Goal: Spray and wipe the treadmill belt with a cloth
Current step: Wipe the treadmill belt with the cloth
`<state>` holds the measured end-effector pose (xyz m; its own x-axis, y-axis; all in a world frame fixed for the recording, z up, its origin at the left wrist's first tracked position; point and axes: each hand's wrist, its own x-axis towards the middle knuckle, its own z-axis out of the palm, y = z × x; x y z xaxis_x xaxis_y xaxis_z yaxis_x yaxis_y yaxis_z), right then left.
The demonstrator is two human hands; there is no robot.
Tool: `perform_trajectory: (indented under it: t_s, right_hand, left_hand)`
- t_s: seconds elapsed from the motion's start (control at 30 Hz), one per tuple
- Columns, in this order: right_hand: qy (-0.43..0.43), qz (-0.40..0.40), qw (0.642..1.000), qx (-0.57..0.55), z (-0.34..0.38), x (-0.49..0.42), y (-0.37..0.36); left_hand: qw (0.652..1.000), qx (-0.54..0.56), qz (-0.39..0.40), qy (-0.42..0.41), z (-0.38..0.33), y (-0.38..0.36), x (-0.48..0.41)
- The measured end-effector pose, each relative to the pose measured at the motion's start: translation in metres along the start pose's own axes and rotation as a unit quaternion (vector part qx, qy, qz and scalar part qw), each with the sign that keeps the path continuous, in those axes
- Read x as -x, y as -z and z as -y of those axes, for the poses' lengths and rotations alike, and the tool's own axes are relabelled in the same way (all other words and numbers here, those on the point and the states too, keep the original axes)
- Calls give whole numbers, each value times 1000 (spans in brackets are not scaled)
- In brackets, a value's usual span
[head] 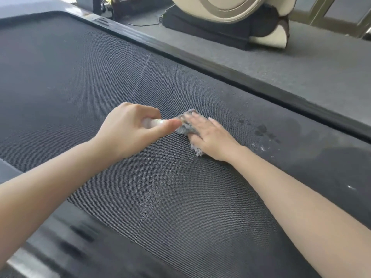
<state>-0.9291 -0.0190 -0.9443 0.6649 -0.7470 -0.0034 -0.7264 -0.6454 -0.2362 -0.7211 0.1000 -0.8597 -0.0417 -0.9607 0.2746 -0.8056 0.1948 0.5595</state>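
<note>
The dark textured treadmill belt (80, 77) fills most of the view. My right hand (210, 137) lies flat on a grey fluffy cloth (187, 122) and presses it onto the belt near the middle. Just left of it, my left hand (128, 127) is closed around a small white spray bottle (154, 123), mostly hidden in the fist, its tip close to the cloth. Dark wet spots (263, 131) and small white droplets mark the belt to the right of the cloth. A paler damp patch (152, 201) shows on the belt nearer to me.
A black side rail (220, 71) runs along the belt's far edge, with grey carpeted floor (301, 65) beyond. A beige and black machine (241, 21) stands on that floor at the back. The near side rail (66, 237) with a shiny trim lies at the lower left.
</note>
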Motion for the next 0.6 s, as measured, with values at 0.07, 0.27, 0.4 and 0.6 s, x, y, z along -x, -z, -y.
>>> perform_trajectory:
  t_s: [0.07,0.27,0.4,0.6]
  right_hand:
    - [-18,-4,1000,3,-26,-12,2]
    - [-104,-19,994,8,-95,-36,20]
    - [-151,-18,988,22,-135,-45,29]
    - [-233,-35,972,14,-177,-38,42]
  left_hand:
    - [1000,3,0,9,0,-6,-7]
    - [1000,2,0,24,-1,-22,-16]
    - [1000,-1,2,30,1,-28,-20]
    - [999,-14,4,33,0,-31,-21]
